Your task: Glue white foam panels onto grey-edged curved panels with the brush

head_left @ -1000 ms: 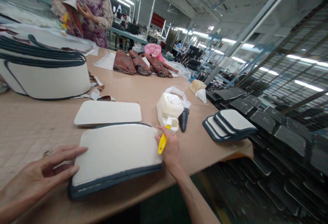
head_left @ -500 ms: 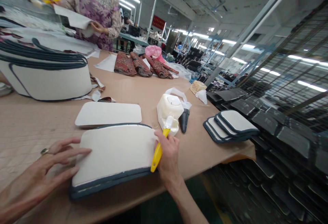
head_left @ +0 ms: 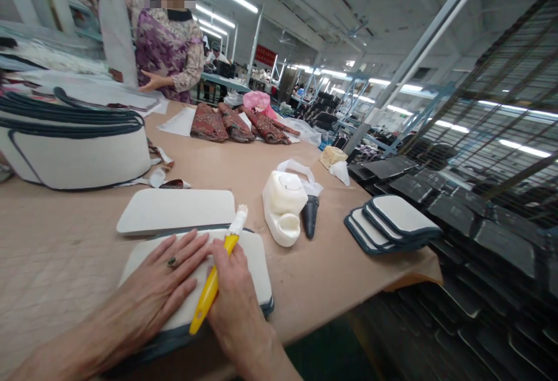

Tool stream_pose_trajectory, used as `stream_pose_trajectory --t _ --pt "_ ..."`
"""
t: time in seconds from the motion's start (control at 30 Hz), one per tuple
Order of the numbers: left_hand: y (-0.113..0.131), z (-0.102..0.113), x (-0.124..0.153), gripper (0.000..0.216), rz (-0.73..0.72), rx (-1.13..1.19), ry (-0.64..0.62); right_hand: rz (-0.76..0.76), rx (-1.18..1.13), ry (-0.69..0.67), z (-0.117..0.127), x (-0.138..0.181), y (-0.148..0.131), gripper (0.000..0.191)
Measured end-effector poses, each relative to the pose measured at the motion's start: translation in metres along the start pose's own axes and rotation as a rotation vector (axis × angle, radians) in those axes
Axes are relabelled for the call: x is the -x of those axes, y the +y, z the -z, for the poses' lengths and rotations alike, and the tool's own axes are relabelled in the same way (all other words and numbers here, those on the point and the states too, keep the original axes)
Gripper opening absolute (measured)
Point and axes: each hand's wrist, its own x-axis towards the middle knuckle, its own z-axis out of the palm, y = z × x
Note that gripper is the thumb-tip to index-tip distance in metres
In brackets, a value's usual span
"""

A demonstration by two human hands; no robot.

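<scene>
In my right hand (head_left: 238, 294) is a yellow-handled paintbrush (head_left: 212, 281), its whitened bristles pointing up and away from me. My left hand (head_left: 168, 276) lies flat, fingers stretched, on a white panel with dark blue edging (head_left: 257, 259); the panel rests on the table and both hands cover much of it. Just behind it lies a plain white panel (head_left: 178, 209) with rounded corners. To the right of these stands a cut-open white plastic jug (head_left: 283, 200), with a dark tapered object (head_left: 310, 216) beside it.
Brown sheeting covers the table (head_left: 314, 276). A tall stack of edged panels (head_left: 82, 157) stands at left, smaller edged panels (head_left: 392, 224) at right. Folded red patterned fabric (head_left: 209, 122) lies at the back. A co-worker (head_left: 168, 49) stands across the table, holding a pale sheet.
My left hand has moved right onto the panel and flattened. My right hand has brought the brush left from the jug to above the panel. The co-worker has raised the sheet.
</scene>
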Motion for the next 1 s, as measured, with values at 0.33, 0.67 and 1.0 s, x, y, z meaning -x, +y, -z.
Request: stream_pose_trajectory --t 0.33,0.67,1.0 --pt "-0.001 -0.036 0.026 0.045 -0.006 -0.151 -0.037 0.062 0.122 -0.065 -0.045 0.028 0.027 0.059" --pt "0.004 -0.019 0.024 0.061 -0.065 -0.322 -0.032 0.011 -0.003 0.124 -0.024 0.041 0.084 0.045" --pt "0.058 0.030 -0.014 0.045 -0.022 0.192 -0.414 -0.030 -0.080 0.144 -0.039 0.060 0.134 0.034"
